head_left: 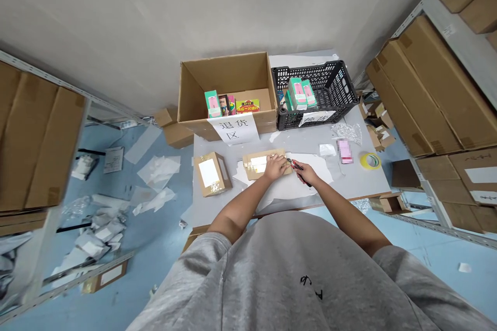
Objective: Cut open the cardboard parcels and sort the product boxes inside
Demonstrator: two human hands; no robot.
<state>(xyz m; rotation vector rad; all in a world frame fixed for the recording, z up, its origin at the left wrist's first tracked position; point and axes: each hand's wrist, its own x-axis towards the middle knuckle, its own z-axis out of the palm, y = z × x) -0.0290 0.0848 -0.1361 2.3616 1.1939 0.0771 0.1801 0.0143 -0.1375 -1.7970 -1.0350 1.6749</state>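
A flat cardboard box [252, 165] wrapped in clear tape, with a white label on top, lies on white sheeting at the table's front. My left hand [275, 166] presses down over its right part, fingers bent and holding it. Closed around what looks like a pair of red-and-black scissors [296, 165], my right hand [307, 174] is just right of the box. The scissors' front end meets the box's right end; whether it cuts into the tape is too small to tell.
Left on the table stands a taped carton [224, 176]. Behind are a large open carton [229, 125] and a black crate [330, 114], both holding small boxes. A yellow tape roll [370, 161] and pink packet [345, 151] lie right. Loaded shelves flank the table; wrappings litter the floor.
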